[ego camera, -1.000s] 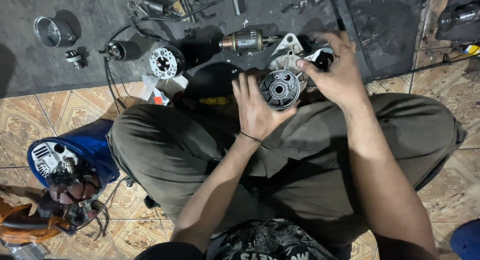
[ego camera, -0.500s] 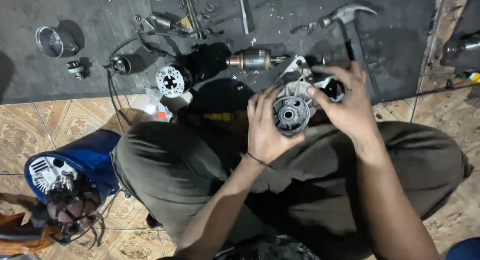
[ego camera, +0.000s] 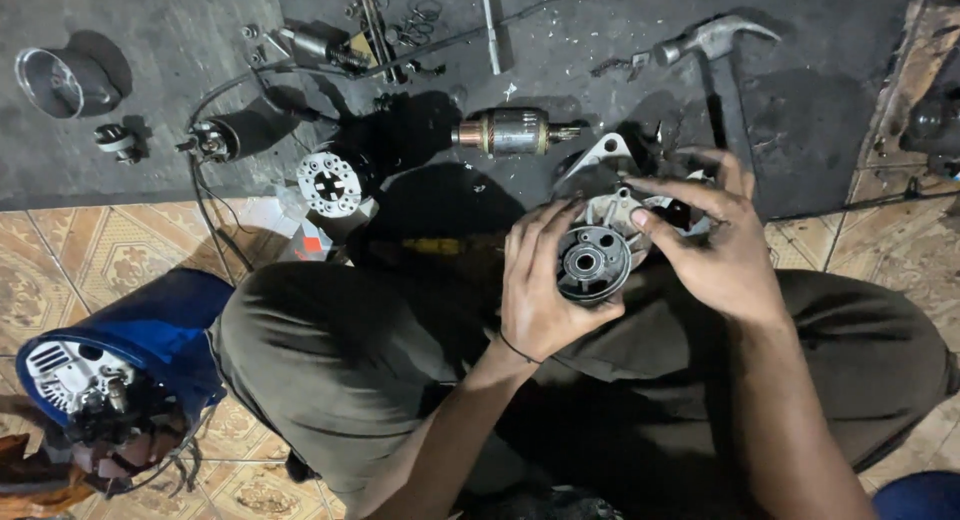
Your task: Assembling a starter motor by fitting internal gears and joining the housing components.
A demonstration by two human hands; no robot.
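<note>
Over my lap I hold a grey metal starter motor housing (ego camera: 612,215) with a round gear plate (ego camera: 593,263) at its near face. My left hand (ego camera: 538,280) cups it from the left and below, fingers curled around the round part. My right hand (ego camera: 722,245) grips the housing from the right and above, fingers over its upper side. I sit cross-legged in olive trousers (ego camera: 340,370) on a tiled floor.
On the dark mat (ego camera: 160,90) ahead lie an armature (ego camera: 510,133), a white round brush holder (ego camera: 330,183), a claw hammer (ego camera: 712,42), a metal cup (ego camera: 55,80), a wired cylinder (ego camera: 235,135) and several small parts. A blue container (ego camera: 130,350) with an alternator stands at lower left.
The view has shifted, so hands and housing sit lower in the frame and the hammer shows fully. Both hands keep hold of the housing; my right fingers have shifted over its top.
</note>
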